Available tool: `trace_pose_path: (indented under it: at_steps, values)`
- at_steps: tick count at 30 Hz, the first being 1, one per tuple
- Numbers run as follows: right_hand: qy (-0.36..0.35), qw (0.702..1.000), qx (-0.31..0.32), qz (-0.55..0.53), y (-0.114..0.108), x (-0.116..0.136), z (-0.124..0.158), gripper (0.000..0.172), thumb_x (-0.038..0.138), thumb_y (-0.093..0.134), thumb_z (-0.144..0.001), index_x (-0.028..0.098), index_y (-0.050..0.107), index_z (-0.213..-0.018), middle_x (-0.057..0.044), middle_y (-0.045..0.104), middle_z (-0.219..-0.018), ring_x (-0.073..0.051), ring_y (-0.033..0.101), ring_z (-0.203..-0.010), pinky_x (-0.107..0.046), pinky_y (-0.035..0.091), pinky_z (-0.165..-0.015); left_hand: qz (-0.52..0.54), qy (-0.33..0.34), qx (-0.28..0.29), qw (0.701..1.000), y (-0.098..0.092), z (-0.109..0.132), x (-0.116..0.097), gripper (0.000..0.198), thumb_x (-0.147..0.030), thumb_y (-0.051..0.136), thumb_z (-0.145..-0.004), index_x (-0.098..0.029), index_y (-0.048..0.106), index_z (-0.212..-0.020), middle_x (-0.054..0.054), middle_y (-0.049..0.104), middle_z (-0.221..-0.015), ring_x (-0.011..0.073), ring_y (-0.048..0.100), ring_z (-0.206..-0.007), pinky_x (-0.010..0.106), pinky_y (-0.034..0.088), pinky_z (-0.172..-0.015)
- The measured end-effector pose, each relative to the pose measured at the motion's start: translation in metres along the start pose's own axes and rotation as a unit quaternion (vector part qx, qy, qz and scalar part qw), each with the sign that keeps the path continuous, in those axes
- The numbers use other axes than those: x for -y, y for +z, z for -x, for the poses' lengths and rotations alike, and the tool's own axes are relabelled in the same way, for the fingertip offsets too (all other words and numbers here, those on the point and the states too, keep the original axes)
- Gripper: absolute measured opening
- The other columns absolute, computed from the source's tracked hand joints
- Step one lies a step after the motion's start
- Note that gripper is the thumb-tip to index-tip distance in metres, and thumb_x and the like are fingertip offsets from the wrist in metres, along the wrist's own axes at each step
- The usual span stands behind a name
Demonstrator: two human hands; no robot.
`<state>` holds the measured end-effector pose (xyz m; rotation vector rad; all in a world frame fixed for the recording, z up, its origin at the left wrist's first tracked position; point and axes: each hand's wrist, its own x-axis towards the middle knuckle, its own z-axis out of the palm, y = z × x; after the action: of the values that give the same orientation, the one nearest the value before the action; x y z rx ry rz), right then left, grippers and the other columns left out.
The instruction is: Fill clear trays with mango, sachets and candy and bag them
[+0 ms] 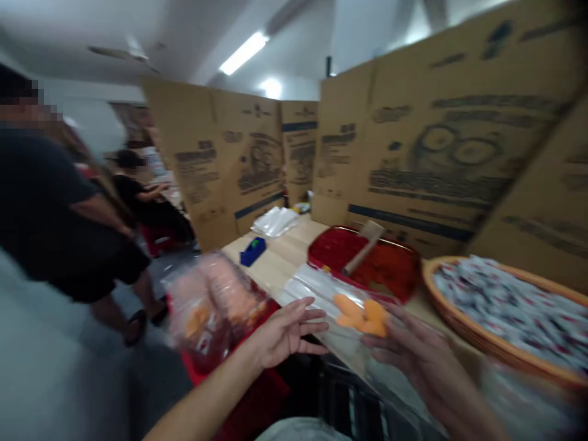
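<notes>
My left hand (285,332) reaches forward at the table's near edge with its fingers spread and nothing in it. My right hand (416,355) holds a clear plastic bag (367,349) by its side; orange pieces (361,315) lie in the bag just above my fingers. The view is smeared by motion. A stack of clear bags (309,285) lies flat on the wooden table (280,257) just beyond my left fingertips.
A red tray (367,260) with a wooden scoop (362,247) sits behind the bags. An orange basket (505,318) of small packets stands right. Filled bags (214,306) pile in a red crate lower left. Blue tape dispenser (253,250), cardboard walls (441,147). People stand at left.
</notes>
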<state>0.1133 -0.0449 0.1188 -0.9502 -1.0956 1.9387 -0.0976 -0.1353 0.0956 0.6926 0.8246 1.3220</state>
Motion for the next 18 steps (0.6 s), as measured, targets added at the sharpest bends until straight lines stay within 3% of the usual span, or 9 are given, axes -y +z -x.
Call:
trace_pose_path:
  at_steps: [4, 8, 11, 15, 17, 18]
  values:
    - [0.006, 0.999, 0.018, -0.026, -0.013, -0.008, -0.024, 0.058, 0.031, 0.07, -0.067, 0.023, 0.042, -0.117, -0.002, 0.063, -0.083, -0.017, 0.064, -0.061, -0.025, 0.051, -0.048, 0.135, -0.048, 0.072, 0.987, 0.018, -0.039, 0.029, 0.043, -0.028, 0.044, -0.086, -0.023, 0.038, -0.127, 0.015, 0.047, -0.128, 0.0304, 0.049, -0.114, 0.05, 0.043, -0.084]
    - [0.001, 0.999, -0.001, -0.035, -0.017, -0.012, -0.034, 0.053, 0.033, 0.067, -0.07, 0.022, 0.042, -0.115, -0.001, 0.062, -0.082, -0.014, 0.061, -0.057, -0.023, 0.048, -0.043, 0.139, -0.085, 0.096, 0.982, 0.035, -0.062, 0.038, 0.047, -0.011, 0.048, -0.081, -0.022, 0.039, -0.125, 0.013, 0.053, -0.122, 0.0305, 0.048, -0.115, 0.048, 0.044, -0.083]
    - [0.009, 1.0, -0.019, -0.008, -0.032, -0.008, -0.034, 0.046, 0.038, 0.063, -0.072, 0.021, 0.047, -0.111, -0.002, 0.061, -0.084, -0.013, 0.059, -0.061, -0.02, 0.043, -0.04, 0.125, -0.133, 0.088, 0.979, 0.035, -0.076, 0.044, 0.053, -0.004, 0.05, -0.077, -0.022, 0.038, -0.126, 0.013, 0.055, -0.121, 0.0309, 0.047, -0.117, 0.046, 0.044, -0.085]
    - [-0.044, 0.988, -0.096, 0.113, -0.09, 0.01, -0.046, 0.041, 0.044, 0.057, -0.075, 0.019, 0.051, -0.106, -0.004, 0.061, -0.088, -0.013, 0.058, -0.065, -0.02, 0.041, -0.044, 0.145, -0.165, 0.054, 0.974, 0.023, -0.101, 0.052, 0.047, -0.003, 0.051, -0.076, -0.026, 0.047, -0.117, 0.007, 0.057, -0.121, 0.0308, 0.046, -0.118, 0.046, 0.044, -0.087]
    - [-0.094, 0.949, -0.182, 0.241, -0.134, 0.023, -0.061, 0.032, 0.04, 0.056, -0.075, 0.018, 0.054, -0.098, -0.003, 0.061, -0.083, -0.013, 0.056, -0.064, -0.021, 0.041, -0.048, 0.169, -0.166, 0.033, 0.971, 0.017, -0.115, 0.051, 0.039, -0.004, 0.051, -0.077, -0.027, 0.055, -0.107, 0.003, 0.059, -0.118, 0.0307, 0.046, -0.118, 0.047, 0.044, -0.088]
    - [-0.105, 0.913, -0.225, 0.322, -0.156, 0.03, -0.07, 0.024, 0.035, 0.054, -0.076, 0.016, 0.056, -0.09, -0.002, 0.061, -0.078, -0.012, 0.055, -0.062, -0.021, 0.04, -0.049, 0.179, -0.167, 0.025, 0.969, 0.015, -0.121, 0.049, 0.034, -0.005, 0.051, -0.077, -0.027, 0.058, -0.103, 0.002, 0.06, -0.116, 0.0308, 0.046, -0.118, 0.047, 0.044, -0.088]
